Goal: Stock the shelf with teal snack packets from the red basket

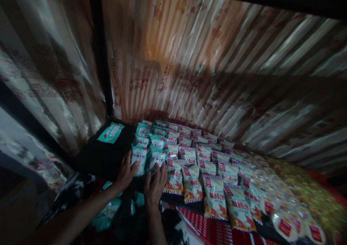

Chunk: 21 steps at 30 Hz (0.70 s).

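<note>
Teal snack packets stand in two short columns on a black shelf. My left hand is at the left front teal packet, its thumb over the front and its fingers along the left edge, gripping it. My right hand rests against the lower front of the neighbouring teal packet, fingers stretched out and apart. Another teal packet lies flat at the shelf's back left. Beside the right hand are rows of white snack packets with striped edges and orange-red pictures.
Round clear-wrapped snacks and yellow-green wrapped items fill the right side. A red plastic basket sits below the shelf edge. More teal packets lie below my arms. A dark post and pleated plastic sheeting enclose the shelf.
</note>
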Available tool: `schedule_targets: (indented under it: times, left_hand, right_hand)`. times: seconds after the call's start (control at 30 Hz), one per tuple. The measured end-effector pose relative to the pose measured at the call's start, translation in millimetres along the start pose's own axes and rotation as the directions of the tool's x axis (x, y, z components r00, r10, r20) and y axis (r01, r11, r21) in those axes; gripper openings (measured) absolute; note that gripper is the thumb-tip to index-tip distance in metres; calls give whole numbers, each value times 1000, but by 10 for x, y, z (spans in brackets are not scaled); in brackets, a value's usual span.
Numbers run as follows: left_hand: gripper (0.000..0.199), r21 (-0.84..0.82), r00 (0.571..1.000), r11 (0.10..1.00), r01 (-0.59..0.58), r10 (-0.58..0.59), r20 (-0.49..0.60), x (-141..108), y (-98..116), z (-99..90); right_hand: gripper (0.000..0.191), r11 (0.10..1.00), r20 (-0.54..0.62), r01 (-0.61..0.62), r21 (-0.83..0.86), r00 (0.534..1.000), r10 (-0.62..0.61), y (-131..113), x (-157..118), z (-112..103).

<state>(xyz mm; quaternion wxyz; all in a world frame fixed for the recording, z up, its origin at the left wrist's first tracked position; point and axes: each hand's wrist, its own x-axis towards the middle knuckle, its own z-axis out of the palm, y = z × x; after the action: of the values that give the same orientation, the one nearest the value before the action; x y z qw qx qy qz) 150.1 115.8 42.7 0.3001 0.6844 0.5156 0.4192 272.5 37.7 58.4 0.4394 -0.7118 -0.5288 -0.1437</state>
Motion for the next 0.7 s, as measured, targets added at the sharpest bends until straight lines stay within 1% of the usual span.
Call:
schedule_targets:
  times: [0.27,0.47,0.57,0.7]
  left_hand:
    - [57,100,1000,995,-5,3,20,-18,41,57]
    - [59,85,999,996,14,-17,32,-10,78,11]
    - [59,77,999,996,34,-35,12,-31,89,-3]
    - [56,59,1000,998,11,-11,3,-60,76,-8]
  right_hand:
    - [42,1000,20,-10,28,1000,10,12,11,-4]
    - [40,1000,20,11,25,1000,-11,29,30,-11]
    - [41,1000,20,29,9,999,-30,22,45,-37]
    - [44,998,41,56,-16,998,-55,-40,79,-79]
